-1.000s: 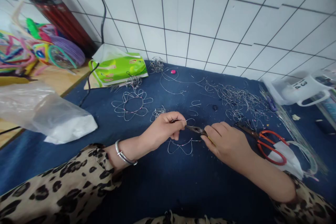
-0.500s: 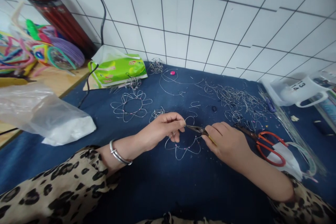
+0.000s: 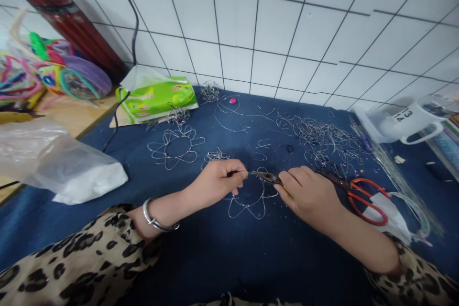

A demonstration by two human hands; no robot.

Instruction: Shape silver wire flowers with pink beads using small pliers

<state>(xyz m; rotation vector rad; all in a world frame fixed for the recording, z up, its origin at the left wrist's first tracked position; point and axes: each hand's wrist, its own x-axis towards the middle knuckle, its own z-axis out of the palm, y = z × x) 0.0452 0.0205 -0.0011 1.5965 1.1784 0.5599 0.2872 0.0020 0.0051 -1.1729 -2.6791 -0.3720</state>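
Note:
My left hand (image 3: pixel 224 177) pinches a flower-shaped wire frame (image 3: pixel 246 206) between thumb and fingers, hiding part of its loops. Small pink beads dot the inner ring of that frame. In my right hand (image 3: pixel 310 196) is a pair of pliers (image 3: pixel 267 177), gripped by yellow handles mostly covered by the palm. The pliers' jaws point left, close to my left fingertips; whether they bite the wire is too small to tell. A second wire flower (image 3: pixel 178 147) with petal loops lies flat to the left of my hands.
Red-handled scissors (image 3: pixel 369 201) lie right of my right forearm. Behind them spreads a heap of wire pieces (image 3: pixel 322 136). A green tissue pack (image 3: pixel 158 100), a clear plastic bag (image 3: pixel 86 167) and a red flask (image 3: pixel 68 28) stand left; a white measuring jug (image 3: pixel 398 122) is right.
The wire flower has turned between my left fingers, so its loops sit differently. My left hand is slightly lower and the pliers are a little further from its fingertips. The view has shifted slightly.

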